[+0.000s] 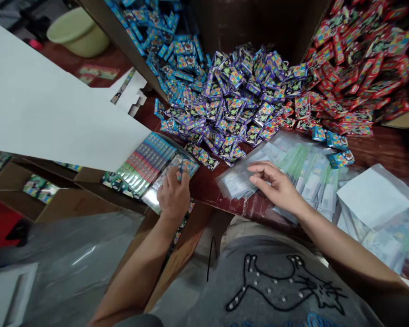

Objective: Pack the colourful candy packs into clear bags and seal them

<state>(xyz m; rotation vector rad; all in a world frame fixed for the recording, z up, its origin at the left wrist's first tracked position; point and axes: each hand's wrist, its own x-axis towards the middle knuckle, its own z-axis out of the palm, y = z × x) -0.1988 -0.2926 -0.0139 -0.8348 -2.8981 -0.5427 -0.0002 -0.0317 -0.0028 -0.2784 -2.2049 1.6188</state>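
Note:
My left hand (173, 193) reaches down into a display box (153, 200) with a silvery bare part. Its fingers are bent and closed, and what they hold, if anything, is hidden beneath them. Just left of the fingers, small boxes (146, 159) stand in tight rows banded blue, purple, red and green. My right hand (274, 184) hovers over clear plastic sleeves (236, 179), its thumb and fingers apart and nothing between them. More sleeves with green-edged papers (305, 168) lie fanned out beyond it.
Loose small boxes lie in heaps at the back: blue (177, 59), purple (238, 100) and red (357, 77). A white board (61, 100) slants across the left. Open cartons (64, 200) stand below it. A white sheet (376, 195) rests at the right; a pale basin (78, 32) stands far left.

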